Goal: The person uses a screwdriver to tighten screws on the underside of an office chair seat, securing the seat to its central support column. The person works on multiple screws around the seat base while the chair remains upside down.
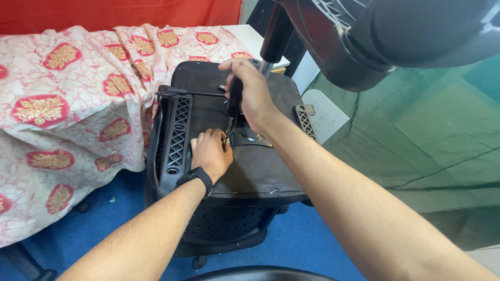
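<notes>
I see a screwdriver point(234, 96) with a dark handle standing almost straight up over the flipped chair seat point(245, 166). My right hand point(252, 93) is wrapped tight around the handle, with the fingers pressed shut on it. The thin metal tip points down at a small screw point(227, 139), which is very tiny and hard to see. My left hand point(211, 153) rests on the seat, and its fingertips pinch at that screw right beside the tip. It wears a black watch band point(195, 177) at the wrist. I think the screwdriver is light and stiff, and the handle is the best place to hold it, up high so it can turn. The screw looks small and slippery, so it could slip away if the pinch lets go. The seat bottom is black, hard and flat, and I think it is heavy and will not slide much. A black armrest point(177, 138) with a criss-cross pattern lies along its left side, and a smaller piece point(305, 120) like it sits on the right. A shiny pole point(268, 62) goes up from the seat to the big chair base point(354, 36) near my head. To the left is a bed cover point(67, 104), white with red and gold leaves. The floor point(307, 244) below is blue.
</notes>
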